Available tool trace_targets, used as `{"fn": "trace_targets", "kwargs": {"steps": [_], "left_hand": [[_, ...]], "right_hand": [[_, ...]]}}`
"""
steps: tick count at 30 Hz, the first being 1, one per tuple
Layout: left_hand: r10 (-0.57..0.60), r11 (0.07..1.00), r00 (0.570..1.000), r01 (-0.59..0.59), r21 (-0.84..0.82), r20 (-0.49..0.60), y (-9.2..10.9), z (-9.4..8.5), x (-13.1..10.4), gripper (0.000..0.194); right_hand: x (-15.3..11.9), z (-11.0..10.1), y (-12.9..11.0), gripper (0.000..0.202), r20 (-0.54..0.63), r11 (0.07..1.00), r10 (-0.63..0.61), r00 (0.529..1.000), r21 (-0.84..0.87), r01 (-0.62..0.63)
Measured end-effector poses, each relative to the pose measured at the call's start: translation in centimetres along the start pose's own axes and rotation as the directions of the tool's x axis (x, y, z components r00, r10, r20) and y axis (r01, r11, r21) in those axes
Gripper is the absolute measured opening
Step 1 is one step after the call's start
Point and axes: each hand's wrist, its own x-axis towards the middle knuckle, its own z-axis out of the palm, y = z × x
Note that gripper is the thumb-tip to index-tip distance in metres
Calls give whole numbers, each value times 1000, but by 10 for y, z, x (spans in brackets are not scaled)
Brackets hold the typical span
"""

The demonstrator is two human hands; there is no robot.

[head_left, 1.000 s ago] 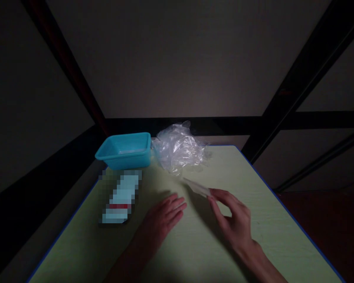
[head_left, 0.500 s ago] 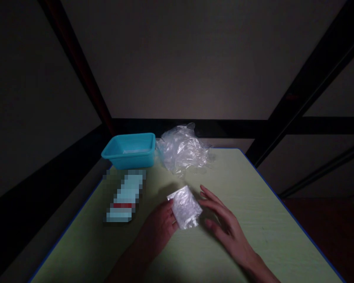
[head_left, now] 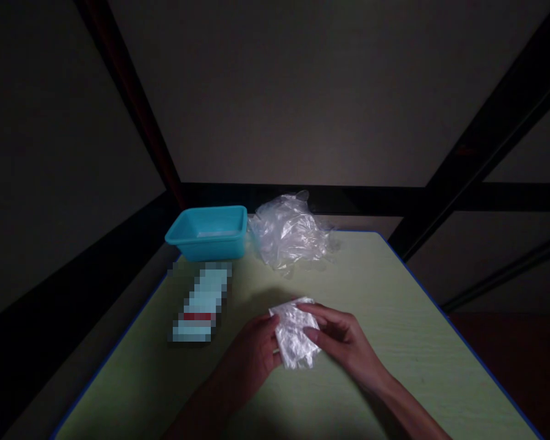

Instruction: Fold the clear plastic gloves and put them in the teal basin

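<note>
A small folded square of clear, shiny plastic [head_left: 297,342] is held above the table near its front middle. My left hand [head_left: 256,348] grips its left edge, thumb on top and the other fingers partly hidden beneath. From the right, my right hand [head_left: 348,342] touches the same plastic, its thumb and index finger resting on the upper face and right edge. The two hands do not touch each other.
Crumpled clear plastic [head_left: 291,232] lies at the back of the pale green table [head_left: 394,366]. Left of it stands a blue basin [head_left: 213,247]. A blurred-out light-coloured flat object [head_left: 204,302] is in front of the basin. Behind the table is a wall [head_left: 293,91].
My right hand has moved left onto the plastic, which it was apart from before. The plastic has turned slightly and sits a little lower. The whole view has shifted slightly.
</note>
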Motion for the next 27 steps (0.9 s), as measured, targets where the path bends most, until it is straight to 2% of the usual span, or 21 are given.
{"fn": "trace_targets", "kwargs": {"steps": [3,5,10,17,23,27], "left_hand": [[-1,999,998,-1,-35,-68,2,6,-1,24],[-11,999,998,9,-39,-70,2,9,-1,26],[49,999,991,-49,5,-125,-2,4,-1,35],[123,944,992,-123,306,21,4,-5,6,40],[138,895,990,-137,424,28,18,-5,9,38],[122,871,990,-138,471,65,27,-3,17,43]], "right_hand": [[1,0,-2,32,-31,999,42,999,9,-41],[3,-1,-2,32,-60,998,54,997,13,-53],[9,-4,-2,36,-81,995,95,992,17,-94],[20,-5,-6,42,-141,993,105,984,-40,-111],[36,0,-10,49,-122,990,94,988,-94,-106],[49,4,-15,51,-128,988,95,987,-112,-110]]}}
